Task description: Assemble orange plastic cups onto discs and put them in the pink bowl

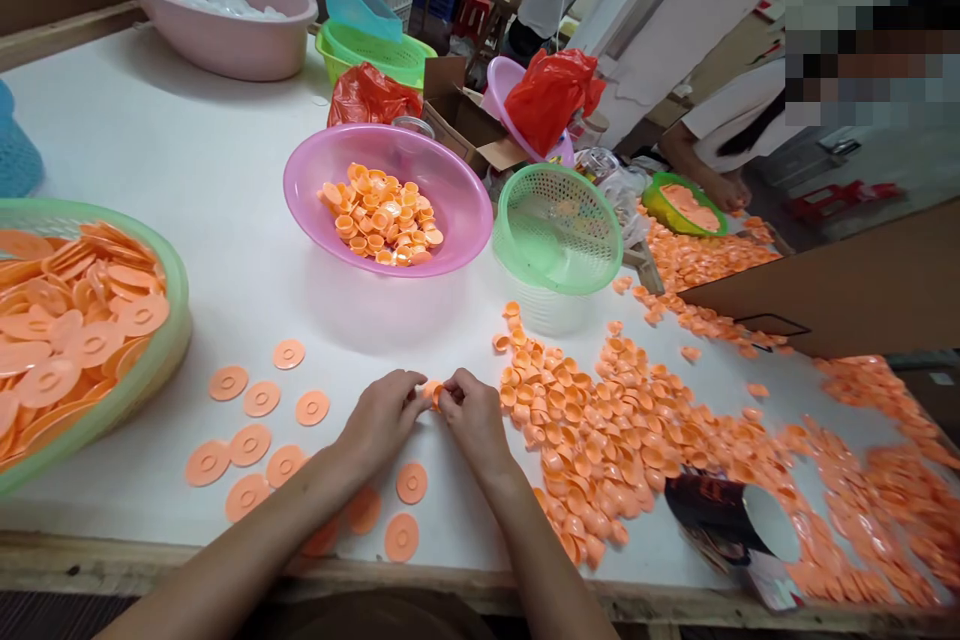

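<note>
Both hands meet at the middle of the white table (pixel 247 150), pinching one small orange plastic piece (pixel 432 393) between them. My left hand (pixel 382 420) grips its left side, and my right hand (pixel 471 410) holds the right side; the fingers hide much of it. Flat orange discs (pixel 262 398) with a ring in the centre lie loose around my left forearm. To the right of my right hand spreads a large heap of small orange cups (pixel 592 420). Behind my hands, a pink basin (pixel 315 190) holds a pile of similar orange cups.
A green basket (pixel 176 320) full of orange discs stands at left. Behind are a green colander (pixel 517 250), a pale pink tub (pixel 210 40) and a cardboard box (pixel 465 120). A dark printed cup (pixel 705 520) lies at right. Another person (pixel 735 120) works beyond the cardboard panel (pixel 847 280).
</note>
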Motion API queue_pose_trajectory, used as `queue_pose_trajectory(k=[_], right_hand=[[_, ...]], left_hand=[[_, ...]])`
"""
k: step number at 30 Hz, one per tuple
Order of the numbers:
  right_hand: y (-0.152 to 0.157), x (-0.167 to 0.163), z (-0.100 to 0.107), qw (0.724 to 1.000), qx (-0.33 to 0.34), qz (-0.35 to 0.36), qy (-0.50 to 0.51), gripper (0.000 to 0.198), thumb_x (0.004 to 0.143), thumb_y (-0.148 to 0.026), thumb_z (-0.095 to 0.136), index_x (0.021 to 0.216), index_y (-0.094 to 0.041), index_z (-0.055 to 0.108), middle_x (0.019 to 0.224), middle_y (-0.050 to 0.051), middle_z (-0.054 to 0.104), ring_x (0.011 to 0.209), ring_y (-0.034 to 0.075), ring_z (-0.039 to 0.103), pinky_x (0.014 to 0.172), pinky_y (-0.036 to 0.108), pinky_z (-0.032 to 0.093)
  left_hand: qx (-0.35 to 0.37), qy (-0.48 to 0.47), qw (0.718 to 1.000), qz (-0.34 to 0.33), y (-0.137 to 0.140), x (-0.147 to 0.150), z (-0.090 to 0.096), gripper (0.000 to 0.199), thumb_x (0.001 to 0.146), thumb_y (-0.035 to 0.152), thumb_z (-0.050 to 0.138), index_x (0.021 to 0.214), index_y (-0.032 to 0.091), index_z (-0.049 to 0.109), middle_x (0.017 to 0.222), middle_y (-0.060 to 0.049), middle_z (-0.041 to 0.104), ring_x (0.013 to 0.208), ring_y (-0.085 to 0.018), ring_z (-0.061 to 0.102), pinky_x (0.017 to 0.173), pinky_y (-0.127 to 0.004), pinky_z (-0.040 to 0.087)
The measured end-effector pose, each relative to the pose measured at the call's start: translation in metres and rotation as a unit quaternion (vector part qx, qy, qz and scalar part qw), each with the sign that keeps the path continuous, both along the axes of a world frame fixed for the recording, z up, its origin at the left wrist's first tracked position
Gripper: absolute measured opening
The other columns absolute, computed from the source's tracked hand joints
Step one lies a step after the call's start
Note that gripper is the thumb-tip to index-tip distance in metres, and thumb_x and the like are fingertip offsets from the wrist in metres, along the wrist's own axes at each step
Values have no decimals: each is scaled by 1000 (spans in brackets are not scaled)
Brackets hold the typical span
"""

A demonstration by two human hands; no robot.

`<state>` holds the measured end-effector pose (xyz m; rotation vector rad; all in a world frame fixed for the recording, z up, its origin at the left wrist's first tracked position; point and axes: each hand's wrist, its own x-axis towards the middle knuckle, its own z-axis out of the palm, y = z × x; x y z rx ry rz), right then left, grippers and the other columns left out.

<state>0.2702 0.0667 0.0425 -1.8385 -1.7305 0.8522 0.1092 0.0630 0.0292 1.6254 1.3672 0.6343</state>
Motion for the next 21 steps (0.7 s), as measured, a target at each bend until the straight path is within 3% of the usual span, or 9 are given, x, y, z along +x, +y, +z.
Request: queue_pose_trajectory(k=[3, 7, 13, 17, 19, 21], right_hand=[[0, -1, 1, 1000, -4, 7, -5, 12, 79, -18, 49, 68, -21, 51, 63, -1, 60, 59, 14, 52, 57, 24, 37], [1, -2, 0, 1000, -4, 10, 1, 12, 79, -16, 48, 69, -21, 50, 65, -1, 61, 60, 14, 54, 59, 24, 39], [3, -6, -11, 997, -33, -33, 57, 10, 78, -18, 51, 68, -21, 52, 60, -2, 60, 53, 13, 55, 54, 23, 40], [17, 17, -1, 982, -151, 13, 112, 12, 78, -20, 53, 71, -19, 62, 53, -2, 60, 44, 13, 54, 48, 23, 41], [32, 39, 9, 991, -118, 12, 67, 15, 80, -19, 53, 76, -17, 68, 62, 1, 65, 51, 14, 59, 53, 24, 45], [50, 62, 17, 998, 7, -37, -45, 22, 79, -14, 53, 89, -17, 72, 84, 5, 69, 68, 15, 64, 64, 25, 46]], left_hand=[[-66, -62, 996, 22, 17, 14, 5, 17, 80, 24, 51, 81, 19, 68, 73, -1, 67, 68, -15, 59, 63, -27, 43], [-111, -59, 991, 44, 22, 20, 10, 17, 73, 19, 52, 56, 18, 57, 53, 2, 58, 54, -12, 53, 53, -24, 37], [-179, -93, 977, 69, 23, 22, 7, 12, 71, 21, 54, 60, 19, 58, 43, 4, 54, 42, -11, 52, 47, -22, 38], [-163, -36, 985, 53, 21, 26, 12, 13, 68, 13, 53, 56, 18, 55, 41, 4, 53, 39, -10, 53, 44, -20, 37], [-136, -34, 988, 66, 30, 23, 26, 13, 69, 12, 52, 57, 18, 56, 43, 4, 54, 38, -10, 54, 42, -19, 38], [-75, -49, 990, 109, 52, 13, 53, 12, 72, 15, 53, 61, 17, 58, 47, 3, 57, 41, -11, 58, 44, -19, 41]])
